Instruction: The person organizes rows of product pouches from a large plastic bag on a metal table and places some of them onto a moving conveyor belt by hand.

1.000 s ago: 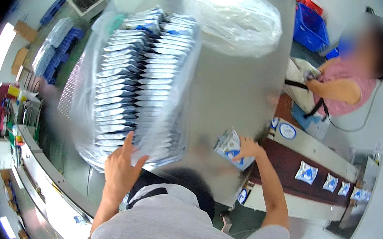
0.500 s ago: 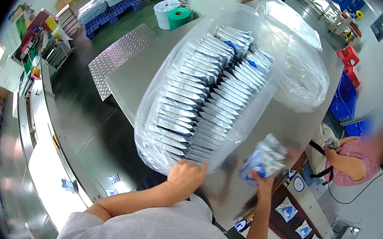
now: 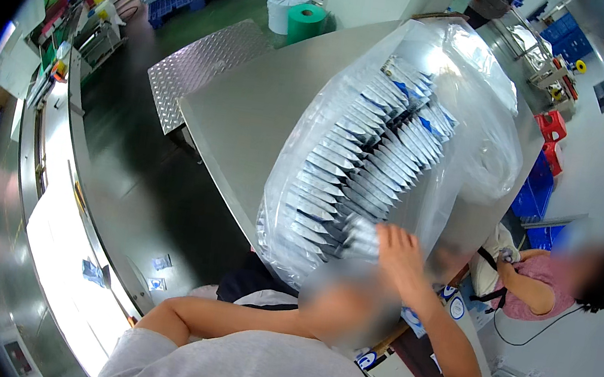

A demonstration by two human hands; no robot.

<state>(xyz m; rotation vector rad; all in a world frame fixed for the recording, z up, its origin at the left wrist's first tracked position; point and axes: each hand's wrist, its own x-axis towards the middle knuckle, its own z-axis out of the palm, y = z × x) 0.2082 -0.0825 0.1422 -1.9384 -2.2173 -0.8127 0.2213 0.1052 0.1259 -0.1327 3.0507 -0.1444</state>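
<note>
A large clear plastic bag (image 3: 279,193) lies on the metal table, with two long rows of silver-white packets (image 3: 326,167) standing on edge inside. My right hand (image 3: 400,257) is closed on a small stack of packets (image 3: 361,239) at the near end of the right-hand row. The stack is slightly smeared by motion. My left forearm (image 3: 241,318) reaches across from the left toward the near end of the bag. A blurred patch covers the left hand, so its fingers do not show.
The metal table (image 3: 238,124) has a diamond-plate ledge (image 3: 199,70) at its left. To the right sits a co-worker (image 3: 531,284) beside a conveyor (image 3: 413,357). More clear plastic (image 3: 497,163) lies behind the bag. A curved, brightly lit bench (image 3: 55,264) runs along the left.
My right hand has brought the packets from beside the bag to its near end. The bag appears farther right in view and more tilted. My left hand has become hidden by blur.
</note>
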